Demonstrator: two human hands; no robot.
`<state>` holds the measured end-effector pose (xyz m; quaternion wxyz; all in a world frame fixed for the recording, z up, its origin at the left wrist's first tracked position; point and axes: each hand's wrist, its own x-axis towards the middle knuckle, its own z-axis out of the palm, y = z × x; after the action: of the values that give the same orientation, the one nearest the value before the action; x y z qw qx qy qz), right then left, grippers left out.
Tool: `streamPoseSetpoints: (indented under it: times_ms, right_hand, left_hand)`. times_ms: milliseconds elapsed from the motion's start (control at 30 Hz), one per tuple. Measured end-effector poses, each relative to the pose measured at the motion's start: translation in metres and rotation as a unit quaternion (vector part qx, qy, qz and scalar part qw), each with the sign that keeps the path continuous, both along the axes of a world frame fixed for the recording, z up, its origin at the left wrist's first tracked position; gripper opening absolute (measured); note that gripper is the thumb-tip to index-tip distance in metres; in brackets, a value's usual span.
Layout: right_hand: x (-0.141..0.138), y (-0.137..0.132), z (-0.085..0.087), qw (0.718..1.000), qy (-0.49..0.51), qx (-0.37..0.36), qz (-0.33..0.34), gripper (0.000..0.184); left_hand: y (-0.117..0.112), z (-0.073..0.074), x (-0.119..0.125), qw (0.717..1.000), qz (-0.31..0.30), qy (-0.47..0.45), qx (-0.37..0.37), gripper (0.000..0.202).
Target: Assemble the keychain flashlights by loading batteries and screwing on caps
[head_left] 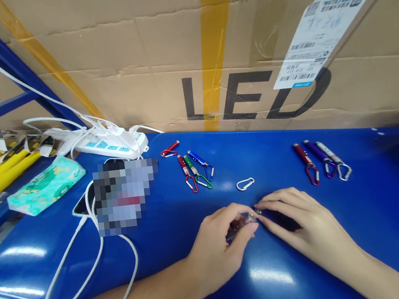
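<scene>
My left hand (219,243) is closed round a small flashlight tube (250,218), mostly hidden by the fingers, with a silver threaded end poking out. Close beside that end, the fingertips of my right hand (303,219) pinch a small dark metal piece (257,210), perhaps an end cap. A loose silver carabiner clip (245,184) lies just beyond both hands. Farther back on the left lie several keychain flashlights, among them a green one (191,166) and a blue one (198,159). To the right, a red flashlight (304,156) rests beside a purple one (318,152) and a silver one (330,153).
A large cardboard box (158,39) walls off the back of the blue table (380,215). On the left are a white power strip (113,147), a green tissue pack (47,186), yellow packaged items (3,172), and a phone (83,203) with white cables.
</scene>
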<state>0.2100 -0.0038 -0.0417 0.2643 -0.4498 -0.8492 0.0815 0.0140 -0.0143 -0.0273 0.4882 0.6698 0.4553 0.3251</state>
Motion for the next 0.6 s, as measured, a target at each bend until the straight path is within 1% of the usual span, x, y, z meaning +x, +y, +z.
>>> streamPoseSetpoints:
  times_ms: [100,167,300,467,533,600]
  right_hand:
    - [-0.001,-0.003,0.0,0.999,0.047,-0.021,-0.008,0.008]
    - [-0.003,-0.005,0.0,0.995,0.084,-0.047,-0.031,0.006]
    - [-0.006,-0.01,0.001,0.98,0.148,-0.104,-0.084,0.012]
    - [-0.006,-0.009,0.006,0.966,0.229,-0.099,-0.07,0.012]
    - [-0.006,-0.008,0.008,0.959,0.257,-0.098,-0.059,0.011]
    - [-0.006,-0.007,0.01,0.955,0.275,-0.099,-0.047,0.01]
  left_hand:
    - [0.0,0.0,-0.001,1.0,-0.002,0.009,0.013,0.011]
    - [0.001,-0.001,-0.003,1.0,-0.009,0.007,0.021,0.013]
    - [0.001,-0.002,-0.004,0.998,-0.019,0.0,0.056,0.018]
    - [0.001,0.0,-0.005,0.998,0.003,-0.004,0.059,0.02]
    - [0.002,0.0,-0.005,0.998,0.0,0.004,0.064,0.02]
    - [0.002,-0.001,-0.004,0.996,-0.017,0.028,0.086,0.02]
